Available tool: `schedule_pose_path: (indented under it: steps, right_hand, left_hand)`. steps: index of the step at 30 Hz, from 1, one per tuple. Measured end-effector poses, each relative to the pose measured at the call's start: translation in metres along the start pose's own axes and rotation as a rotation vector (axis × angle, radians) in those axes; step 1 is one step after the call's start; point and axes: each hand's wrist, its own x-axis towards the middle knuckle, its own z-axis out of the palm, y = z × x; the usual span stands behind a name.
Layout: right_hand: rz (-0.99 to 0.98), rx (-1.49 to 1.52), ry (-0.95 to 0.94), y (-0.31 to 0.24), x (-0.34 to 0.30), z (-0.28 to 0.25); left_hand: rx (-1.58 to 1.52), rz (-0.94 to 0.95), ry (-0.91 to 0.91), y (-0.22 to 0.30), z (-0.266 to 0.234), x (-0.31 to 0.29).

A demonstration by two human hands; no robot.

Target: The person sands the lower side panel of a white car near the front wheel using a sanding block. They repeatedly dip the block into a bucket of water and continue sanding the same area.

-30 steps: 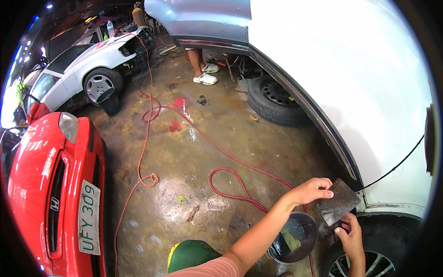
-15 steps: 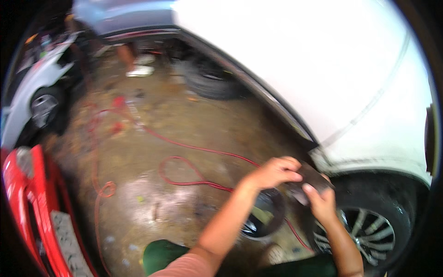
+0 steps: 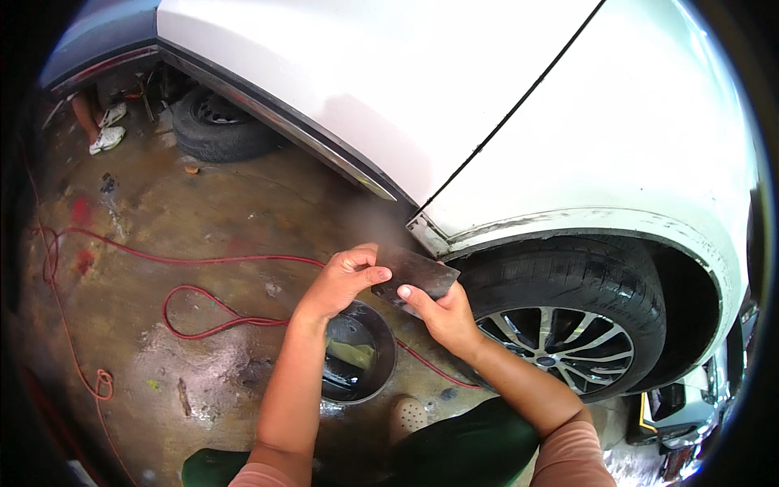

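Observation:
Between my hands is a dark grey rectangular sheet of sandpaper (image 3: 420,272), held above the floor in front of a white car's wheel arch (image 3: 560,221). My left hand (image 3: 345,280) pinches its left end between thumb and fingers. At the near right edge, my right hand (image 3: 445,315) grips it with the thumb on top and the fingers mostly hidden beneath. Just below my hands stands a round dark bucket (image 3: 392,357) with water and a pale yellow-green piece (image 3: 354,354) in it.
The white car's side (image 3: 365,89) and front tyre (image 3: 568,272) rise close on the right. A red hose (image 3: 203,260) loops across the wet floor (image 3: 268,203). A loose tyre (image 3: 215,134) lies beside the car, near another person's shoe (image 3: 107,140).
The view has swung to the right, so the red bumper on the left has mostly left the picture. My hands still hold the sandpaper, whose face now shows more broadly.

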Motion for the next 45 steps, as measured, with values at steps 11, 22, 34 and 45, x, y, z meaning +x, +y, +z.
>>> schedule_pose_path:
  steps: [11,22,34,45]
  right_hand:
    - [-0.359,-1.511,-0.197,-0.157,0.001,-0.018]
    - [-0.064,-2.513,-0.597,-0.264,0.022,0.013]
    - [-0.131,-2.545,-0.706,-0.248,0.026,0.009]
    - [-0.166,-2.638,-0.699,-0.242,0.021,0.015]
  left_hand:
    - [0.006,-0.133,0.251,-0.040,0.011,0.046]
    - [-0.115,-0.053,0.313,-0.045,0.044,0.091]
    - [-0.217,-0.005,0.306,-0.041,0.040,0.078]
    - [-0.235,0.045,0.297,-0.040,0.043,0.079]
